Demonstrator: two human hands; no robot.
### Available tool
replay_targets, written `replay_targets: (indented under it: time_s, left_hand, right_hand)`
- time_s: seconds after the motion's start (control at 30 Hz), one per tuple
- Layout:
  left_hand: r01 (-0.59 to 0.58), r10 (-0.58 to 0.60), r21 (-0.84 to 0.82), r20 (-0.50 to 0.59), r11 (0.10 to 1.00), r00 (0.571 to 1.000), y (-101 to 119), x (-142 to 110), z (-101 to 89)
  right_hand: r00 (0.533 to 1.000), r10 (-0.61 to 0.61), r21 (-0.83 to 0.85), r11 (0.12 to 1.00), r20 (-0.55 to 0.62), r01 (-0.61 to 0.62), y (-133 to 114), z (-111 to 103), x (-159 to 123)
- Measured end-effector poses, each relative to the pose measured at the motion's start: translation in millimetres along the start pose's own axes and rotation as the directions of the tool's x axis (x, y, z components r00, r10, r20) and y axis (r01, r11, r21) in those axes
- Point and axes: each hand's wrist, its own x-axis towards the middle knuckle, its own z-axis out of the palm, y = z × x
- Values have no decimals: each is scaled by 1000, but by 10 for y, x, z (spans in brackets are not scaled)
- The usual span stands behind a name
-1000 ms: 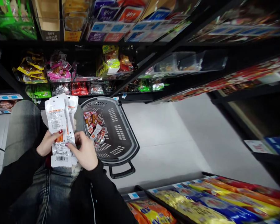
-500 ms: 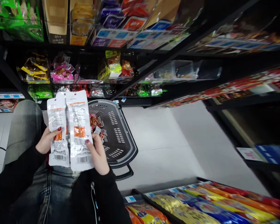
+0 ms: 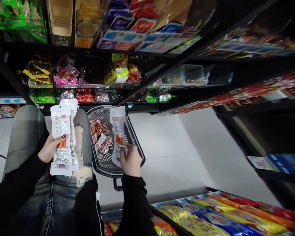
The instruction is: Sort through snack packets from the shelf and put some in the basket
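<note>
My left hand point(image 3: 48, 148) is closed on two white snack packets point(image 3: 60, 141), one overlapping the other, with orange bands, small print and a barcode. They are held upright above my thigh. In my right hand point(image 3: 131, 160) is another slim white packet point(image 3: 118, 132), pinched near its lower end. That packet hangs over the right part of the grey shopping basket point(image 3: 107, 168) on the floor and hides some of it. Small red and brown wrapped snacks point(image 3: 97, 127) and white-and-red packets point(image 3: 103, 146) lie inside the basket.
Shelves ahead carry bins of yellow packs point(image 3: 39, 72), pink packs point(image 3: 66, 74) and green packs point(image 3: 45, 96). Bright snack bags point(image 3: 206, 216) fill a low shelf at the lower right. My jeans-covered knees point(image 3: 29, 131) are left of the basket, with pale floor point(image 3: 164, 144) to its right.
My right hand has moved right with one packet, away from the two in my left hand, and is now over the basket. The left hand stays in place. More of the basket shows.
</note>
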Motion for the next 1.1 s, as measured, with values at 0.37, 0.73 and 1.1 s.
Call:
replay_targets:
  time_s: [0.37, 0.73, 1.1]
  left_hand:
    - [-4, 4, 11, 26, 1000, 1000, -50, 7, -32]
    - [40, -50, 87, 116, 995, 992, -86, -38, 13]
    - [103, -97, -40, 125, 994, 987, -40, -38, -53]
  right_hand:
    - [913, 223, -135, 973, 341, -187, 289, 1050, 77]
    - [953, -281, 397, 892, 117, 214, -1259, 323, -493]
    - [969, -240, 553, 816, 55, 171, -1645, 340, -563]
